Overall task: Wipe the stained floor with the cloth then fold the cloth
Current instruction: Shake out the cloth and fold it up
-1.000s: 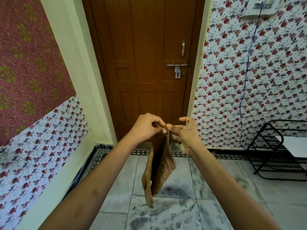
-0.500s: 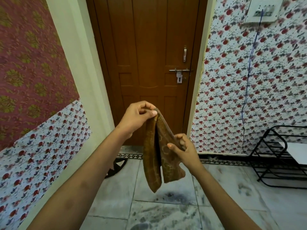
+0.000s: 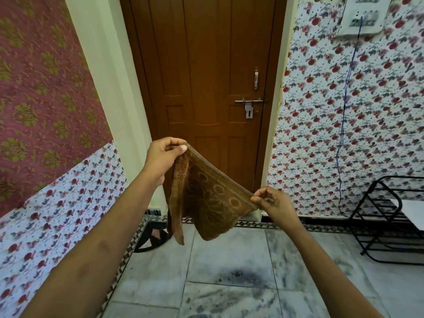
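My left hand [image 3: 161, 158] pinches the cloth's [image 3: 206, 198] top corner; my right hand [image 3: 273, 201], now lower and farther right, pinches another, spreading it wider.

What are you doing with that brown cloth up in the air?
A person holds a brown cloth up in front of a wooden door. The left hand pinches the top corner and the right hand pinches a lower corner, stretching an edge between them. A dark stain shows on the floor below.
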Available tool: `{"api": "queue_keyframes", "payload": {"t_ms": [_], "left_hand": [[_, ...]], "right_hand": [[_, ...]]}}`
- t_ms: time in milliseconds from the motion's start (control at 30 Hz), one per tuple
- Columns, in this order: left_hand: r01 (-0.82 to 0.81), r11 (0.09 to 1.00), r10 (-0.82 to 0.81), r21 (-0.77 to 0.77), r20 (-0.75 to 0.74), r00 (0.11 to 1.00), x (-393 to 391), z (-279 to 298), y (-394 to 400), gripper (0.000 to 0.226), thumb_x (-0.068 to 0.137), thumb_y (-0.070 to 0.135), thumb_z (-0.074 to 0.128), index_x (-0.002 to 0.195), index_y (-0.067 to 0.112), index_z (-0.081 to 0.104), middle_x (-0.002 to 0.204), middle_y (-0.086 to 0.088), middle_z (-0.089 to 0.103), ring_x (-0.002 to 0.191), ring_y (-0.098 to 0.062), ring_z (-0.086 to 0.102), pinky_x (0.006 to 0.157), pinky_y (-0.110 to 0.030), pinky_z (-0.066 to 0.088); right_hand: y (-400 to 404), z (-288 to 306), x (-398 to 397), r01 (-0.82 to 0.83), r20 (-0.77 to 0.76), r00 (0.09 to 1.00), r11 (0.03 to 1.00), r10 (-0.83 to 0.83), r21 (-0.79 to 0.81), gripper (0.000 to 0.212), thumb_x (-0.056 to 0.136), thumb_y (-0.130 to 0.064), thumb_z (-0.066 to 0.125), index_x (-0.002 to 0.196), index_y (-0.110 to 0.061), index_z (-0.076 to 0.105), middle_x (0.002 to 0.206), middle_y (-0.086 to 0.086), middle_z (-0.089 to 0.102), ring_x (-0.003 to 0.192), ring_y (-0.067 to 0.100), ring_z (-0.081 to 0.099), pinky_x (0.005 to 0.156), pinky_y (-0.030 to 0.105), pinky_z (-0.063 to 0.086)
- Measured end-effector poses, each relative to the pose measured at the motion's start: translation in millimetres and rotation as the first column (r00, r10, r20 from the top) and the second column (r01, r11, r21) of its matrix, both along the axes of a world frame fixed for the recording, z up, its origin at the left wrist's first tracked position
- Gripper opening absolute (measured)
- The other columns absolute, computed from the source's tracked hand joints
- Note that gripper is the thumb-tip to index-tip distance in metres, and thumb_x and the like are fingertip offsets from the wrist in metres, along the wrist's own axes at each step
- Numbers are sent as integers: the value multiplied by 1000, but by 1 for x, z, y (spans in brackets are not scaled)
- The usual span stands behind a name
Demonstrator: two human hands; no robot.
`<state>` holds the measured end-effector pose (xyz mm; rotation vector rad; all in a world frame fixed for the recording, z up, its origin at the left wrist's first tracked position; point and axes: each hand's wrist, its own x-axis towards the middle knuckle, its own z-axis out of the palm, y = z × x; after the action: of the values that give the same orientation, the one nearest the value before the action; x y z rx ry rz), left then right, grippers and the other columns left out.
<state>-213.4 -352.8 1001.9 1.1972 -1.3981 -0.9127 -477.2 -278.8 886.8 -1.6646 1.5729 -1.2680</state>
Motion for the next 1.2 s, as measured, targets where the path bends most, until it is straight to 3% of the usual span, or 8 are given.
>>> {"api": "queue_keyframes", "payload": {"t_ms": [200, 367, 467, 567, 733, 833, 1000, 1200], "left_hand": [[-54, 999, 54, 1, -51, 997, 9, -14, -2, 21, 87, 6, 62, 82, 25, 67, 88, -1, 67, 98, -22, 62, 96, -41, 49], [-65, 998, 65, 7, -83, 994, 9, -17, -2, 20, 90, 8, 58, 85, 27, 64, 100, -4, 65, 106, -24, 59, 97, -42, 48], [-71, 997, 74, 31, -99, 992, 9, -12, -1, 14, 93, 12, 53, 93, 23, 61, 106, -6, 62, 106, -22, 57, 94, -40, 49], [-64, 998, 66, 25, -102, 993, 13, -7, 0, 12, 93, 9, 53, 100, 15, 61, 93, 0, 62, 95, -16, 58, 91, -35, 50], [111, 994, -110, 2, -60, 992, 30, 5, 5, 19, 91, 5, 54, 92, 19, 67, 88, 0, 67, 86, -15, 61, 88, -35, 50], [258, 966, -254, 1, -156, 954, 42, 13, 4, 22, 90, 6, 53, 92, 20, 70, 81, 4, 70, 81, -13, 61, 82, -32, 47], [-23, 997, 27, 80, -53, 998, 21, 2, -13, 15, 86, 8, 63, 80, 19, 70, 83, -3, 67, 85, -21, 61, 86, -38, 53], [-13, 998, 13, 56, -6, 1000, -15, -27, 1, 14, 82, 9, 68, 83, 23, 67, 93, -4, 67, 91, -18, 64, 75, -30, 57]], "right_hand": [[-5, 43, -11, 115, 100, 990, 985, -102, -131, 22, 86, -6, 62, 75, -24, 57, 76, -5, 64, 72, 9, 60, 64, 15, 52], [-15, 66, -5, 150, 406, 910, 980, -85, -130, 21, 89, -6, 58, 83, -24, 50, 88, 7, 61, 85, 20, 57, 82, 40, 49], [-17, 74, -2, 164, 561, 822, 984, -98, -68, 25, 86, -9, 63, 88, -25, 44, 93, 15, 62, 79, 24, 59, 69, 38, 51], [-17, 83, -4, 150, 653, 753, 987, -81, -51, 29, 82, -7, 67, 91, -21, 43, 85, 13, 65, 75, 22, 63, 61, 33, 55], [-12, 97, -8, 93, 668, 743, 994, -35, -51, 32, 74, -13, 72, 94, -20, 47, 82, 8, 65, 73, 16, 63, 52, 22, 54], [-11, 110, -13, -44, 699, 710, 996, 87, -79, 47, 55, -24, 78, 93, -19, 50, 73, 1, 68, 62, 12, 62, 50, 23, 53], [-29, 105, 4, 210, 446, 865, 973, -231, 97, 26, 79, -8, 71, 92, -16, 49, 87, 10, 63, 78, 24, 64, 77, 44, 55], [-34, 75, 52, 216, 436, 863, 967, -255, 137, 32, 82, -9, 68, 105, -13, 47, 84, 6, 64, 71, 16, 64, 61, 29, 54]]}}
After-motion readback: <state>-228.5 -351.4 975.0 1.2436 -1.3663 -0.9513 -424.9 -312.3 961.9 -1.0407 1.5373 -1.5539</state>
